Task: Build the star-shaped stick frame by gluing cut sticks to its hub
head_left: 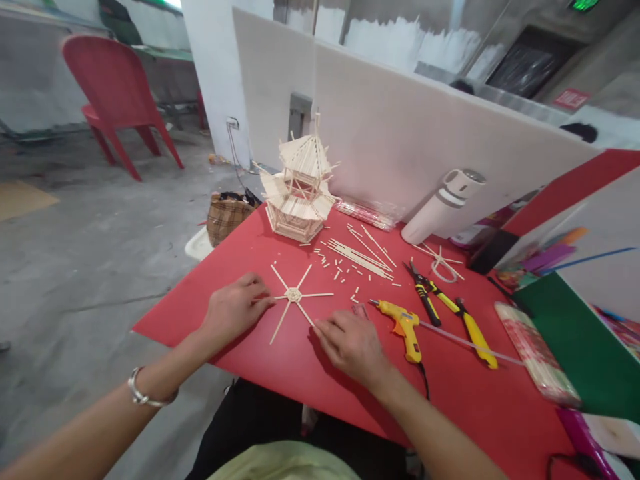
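Note:
A star-shaped frame of thin wooden sticks (pixel 293 295), with several spokes around a small hub, lies low over the red table. My left hand (pixel 239 301) pinches the tip of its left spoke. With thumb and fingers closed, my right hand (pixel 353 343) holds the end of the lower-right spoke. Just right of my right hand rests a yellow glue gun (pixel 406 328) with a clear glue stick in its back. Beyond the star are short cut stick pieces (pixel 339 272) and a row of longer sticks (pixel 361 259).
A pagoda model made of sticks (pixel 300 193) stands at the table's back left corner. Yellow-handled pliers (pixel 424 297) and cutters (pixel 467 320) lie right of centre. Behind them is a white flask (pixel 443 207). A pack of sticks (pixel 537 353) sits on the right of the red table (pixel 280 367).

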Motion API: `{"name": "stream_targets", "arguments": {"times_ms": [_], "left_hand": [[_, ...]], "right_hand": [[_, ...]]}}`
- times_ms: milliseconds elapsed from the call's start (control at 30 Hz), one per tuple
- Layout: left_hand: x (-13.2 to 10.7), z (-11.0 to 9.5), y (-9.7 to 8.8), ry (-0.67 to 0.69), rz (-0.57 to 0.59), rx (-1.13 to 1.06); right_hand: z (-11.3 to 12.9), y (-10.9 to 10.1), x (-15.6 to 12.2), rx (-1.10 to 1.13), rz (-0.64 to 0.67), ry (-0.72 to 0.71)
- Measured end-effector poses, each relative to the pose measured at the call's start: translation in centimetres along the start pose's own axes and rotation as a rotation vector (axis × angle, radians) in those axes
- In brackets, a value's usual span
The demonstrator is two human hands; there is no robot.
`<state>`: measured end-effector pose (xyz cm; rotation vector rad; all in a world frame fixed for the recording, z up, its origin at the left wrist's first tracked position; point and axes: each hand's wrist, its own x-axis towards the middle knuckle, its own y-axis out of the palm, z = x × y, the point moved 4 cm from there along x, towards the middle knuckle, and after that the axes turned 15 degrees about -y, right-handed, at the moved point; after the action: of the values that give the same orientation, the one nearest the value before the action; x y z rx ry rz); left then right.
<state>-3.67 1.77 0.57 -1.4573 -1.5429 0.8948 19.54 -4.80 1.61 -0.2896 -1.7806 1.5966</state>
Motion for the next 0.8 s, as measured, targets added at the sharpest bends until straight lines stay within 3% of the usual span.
{"name": "stream_targets", "arguments": {"times_ms": [100, 267, 400, 567, 800], "left_hand": [[0.6, -0.9, -0.5, -0.026, 0.005, -0.111], [2.6, -4.1, -0.8, -0.01, 0.08, -0.258], [3.9, -6.6, -0.6, -0.014, 0.155, -0.372], [4.3, -7.2, 0.2, -0.116, 0.193, -0.473], [3.6, -5.6, 0.3, -0.324, 0.236, -0.687]], "right_hand": [[-3.2, -1.2, -1.0, -0.02, 0.018, 0.193], [-10.8, -2.5, -2.4, -0.038, 0.186, 0.595], [-15.1, -2.7, -1.6, -0.035, 0.217, 0.674], [-17.0, -1.3, 0.1, -0.011, 0.253, 0.699], [-17.3, 0.4, 1.1, 0.073, 0.28, 0.717]]}}
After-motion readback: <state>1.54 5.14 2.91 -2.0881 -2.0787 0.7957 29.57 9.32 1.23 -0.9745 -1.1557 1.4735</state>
